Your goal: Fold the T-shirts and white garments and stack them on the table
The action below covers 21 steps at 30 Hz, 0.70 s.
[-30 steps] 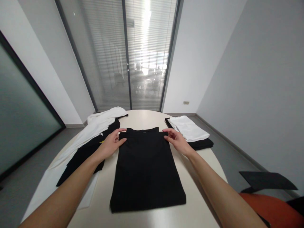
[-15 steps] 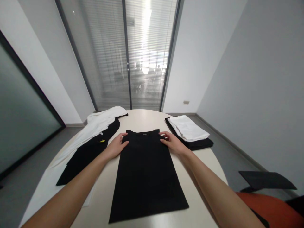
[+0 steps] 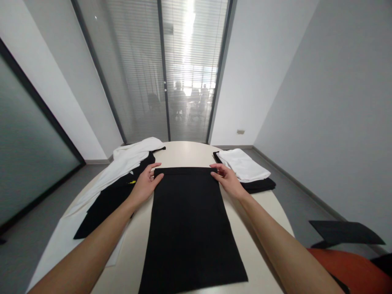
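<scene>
A black T-shirt, folded into a long panel, lies in front of me on the table. My left hand pinches its far left corner between thumb and fingers. At the far right corner, my right hand grips the cloth the same way. The far edge is drawn straight between both hands, with a narrow band of cloth along it. The neckline is hidden from view. The near edge of the shirt reaches toward the bottom of the picture.
On the left of the round pale table lie loose white clothes and black clothes. A folded white garment rests on folded black cloth at right. An orange chair stands at lower right.
My hands have moved apart and slightly up at the far corners. The far edge has gone from a curved neckline with a label to a straight band, and the near edge has shifted toward me.
</scene>
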Motion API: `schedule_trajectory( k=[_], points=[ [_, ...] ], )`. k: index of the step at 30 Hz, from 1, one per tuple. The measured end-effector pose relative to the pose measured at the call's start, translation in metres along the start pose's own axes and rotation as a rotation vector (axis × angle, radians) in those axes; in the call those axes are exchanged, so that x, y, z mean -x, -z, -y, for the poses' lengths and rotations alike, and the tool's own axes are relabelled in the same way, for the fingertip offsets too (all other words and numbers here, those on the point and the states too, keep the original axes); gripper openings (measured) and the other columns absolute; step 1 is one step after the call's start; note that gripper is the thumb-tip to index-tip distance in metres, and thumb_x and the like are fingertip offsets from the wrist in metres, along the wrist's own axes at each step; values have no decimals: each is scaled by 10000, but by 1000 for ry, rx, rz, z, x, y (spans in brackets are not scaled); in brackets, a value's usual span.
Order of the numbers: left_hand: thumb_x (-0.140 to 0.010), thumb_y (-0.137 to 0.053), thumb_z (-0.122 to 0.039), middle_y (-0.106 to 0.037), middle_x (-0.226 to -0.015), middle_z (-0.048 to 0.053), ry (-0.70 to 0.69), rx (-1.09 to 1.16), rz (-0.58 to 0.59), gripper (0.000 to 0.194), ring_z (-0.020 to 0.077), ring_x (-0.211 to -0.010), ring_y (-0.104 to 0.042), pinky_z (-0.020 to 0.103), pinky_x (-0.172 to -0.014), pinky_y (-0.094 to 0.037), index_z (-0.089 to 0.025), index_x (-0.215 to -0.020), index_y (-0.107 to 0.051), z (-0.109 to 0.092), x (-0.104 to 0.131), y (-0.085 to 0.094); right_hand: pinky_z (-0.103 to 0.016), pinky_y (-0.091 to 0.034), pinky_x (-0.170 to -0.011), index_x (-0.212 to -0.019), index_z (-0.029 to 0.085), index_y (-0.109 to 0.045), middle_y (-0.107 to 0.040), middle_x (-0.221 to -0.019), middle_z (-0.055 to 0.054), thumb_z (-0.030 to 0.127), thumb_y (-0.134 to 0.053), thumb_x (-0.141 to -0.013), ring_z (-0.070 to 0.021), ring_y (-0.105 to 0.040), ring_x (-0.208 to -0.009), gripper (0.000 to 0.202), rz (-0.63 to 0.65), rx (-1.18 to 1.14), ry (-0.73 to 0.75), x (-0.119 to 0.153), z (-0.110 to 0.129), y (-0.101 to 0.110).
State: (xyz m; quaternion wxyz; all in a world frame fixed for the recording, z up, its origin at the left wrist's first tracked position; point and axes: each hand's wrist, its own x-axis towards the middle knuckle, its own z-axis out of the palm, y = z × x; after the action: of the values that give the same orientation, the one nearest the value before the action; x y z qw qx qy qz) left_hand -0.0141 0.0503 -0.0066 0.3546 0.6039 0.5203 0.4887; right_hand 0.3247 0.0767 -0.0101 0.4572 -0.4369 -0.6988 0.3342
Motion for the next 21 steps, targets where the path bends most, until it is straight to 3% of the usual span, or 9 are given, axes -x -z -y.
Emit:
schedule_trajectory(
  k=[2, 4, 7, 13, 17, 21],
  points=[
    [-782, -713, -477, -687, -1168, 132, 43, 42, -61, 618, 294, -1170, -642, 439, -960, -522, -210, -1308, -532, 18, -7, -6, -337, -498, -782, -1196, 218, -608, -630, -1123, -63, 414, -641, -860, -154, -567, -801, 390, -18, -29, -24, -3, -10, -7],
    [-766, -741, -428, -653, -1256, 174, 108, -3, -97, 582, 323, -1313, -544, 469, -1058, -453, -199, -1270, -560, 36, -12, -11, -339, -512, -782, -1214, 217, -589, -601, -1254, -84, 391, -640, -846, -150, -582, -819, 410, 49, -47, -71, -3, -18, -13],
    [-753, -753, -380, -636, -1294, 186, 107, -41, -78, 564, 322, -1369, -487, 481, -1115, -396, -187, -1252, -573, 50, -14, -14, -325, -525, -751, -1240, 214, -577, -617, -1244, -83, 346, -626, -837, -149, -603, -824, 427, 123, -32, -118, 0, -24, -16],
    [-792, -705, -379, -651, -1266, 143, -25, -94, -127, 438, 334, -1354, -499, 487, -1050, -458, -219, -1188, -608, 39, -13, -12, -335, -532, -756, -1182, 205, -635, -673, -1055, -74, 335, -568, -877, -175, -618, -828, 339, 25, 64, -57, -2, -19, -17],
    [-826, -662, -349, -645, -1258, 148, -48, -80, -191, 459, 293, -1252, -589, 453, -1013, -491, -193, -1248, -569, 43, -20, -12, -356, -539, -837, -1222, 218, -604, -633, -1210, -95, 357, -555, -889, -190, -617, -943, 363, -83, 66, -9, -8, -20, -24],
    [-797, -675, -285, -670, -1200, 150, 48, -92, -146, 548, 235, -968, -706, 456, -944, -535, -164, -1309, -523, 58, -26, -13, -377, -539, -894, -1310, 217, -542, -592, -1291, -115, 353, -596, -865, -199, -618, -1014, 468, -37, 39, -73, -10, -29, -28]
  ],
)
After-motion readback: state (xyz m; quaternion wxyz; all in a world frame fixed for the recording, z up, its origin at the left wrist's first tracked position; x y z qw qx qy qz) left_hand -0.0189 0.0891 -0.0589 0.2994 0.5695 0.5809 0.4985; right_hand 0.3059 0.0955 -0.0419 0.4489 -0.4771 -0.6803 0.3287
